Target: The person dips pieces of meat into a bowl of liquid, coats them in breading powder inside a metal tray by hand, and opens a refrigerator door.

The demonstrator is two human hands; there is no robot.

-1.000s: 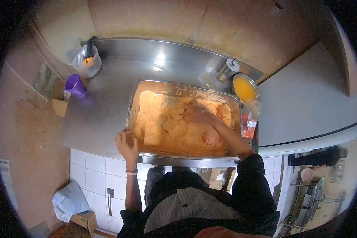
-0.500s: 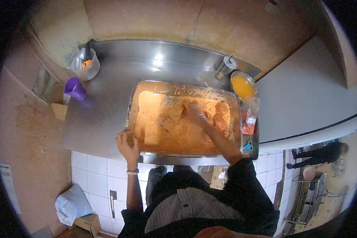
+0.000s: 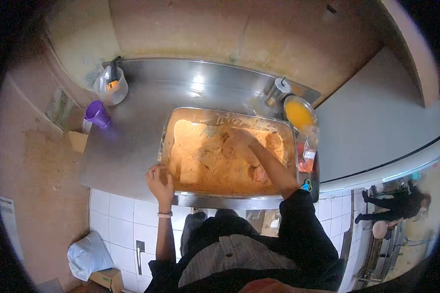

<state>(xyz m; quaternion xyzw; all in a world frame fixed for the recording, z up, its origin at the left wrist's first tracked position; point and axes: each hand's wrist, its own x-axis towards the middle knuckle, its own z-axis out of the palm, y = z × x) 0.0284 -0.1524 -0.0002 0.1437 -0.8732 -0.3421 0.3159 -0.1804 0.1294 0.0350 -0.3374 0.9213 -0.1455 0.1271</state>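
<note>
A large metal tray (image 3: 167, 128) holds orange-tinted flour (image 3: 190, 141) with several coated pieces of meat in it. One such piece of meat (image 3: 260, 175) lies partly bare at the front right of the flour. My right hand (image 3: 240, 140), in what looks like a clear plastic glove, reaches into the middle of the tray. Its fingers are down in the flour by a coated lump, blurred and partly hidden. At the tray's front left corner, my left hand (image 3: 159, 181) has its bent fingers round the rim.
On the steel counter (image 3: 127, 146) stand a purple cup (image 3: 97, 115) and a clear tub (image 3: 111, 87) at left. A bowl of yellow liquid (image 3: 298, 114), a metal canister (image 3: 277, 92), a red-filled packet (image 3: 307, 158) and blue scissors (image 3: 306, 185) are at right. Another person (image 3: 396, 205) stands far right.
My right hand has shifted slightly and turned lower over the flour, its back now more in view. My left hand stays at the tray's corner. The whole view has moved a little.
</note>
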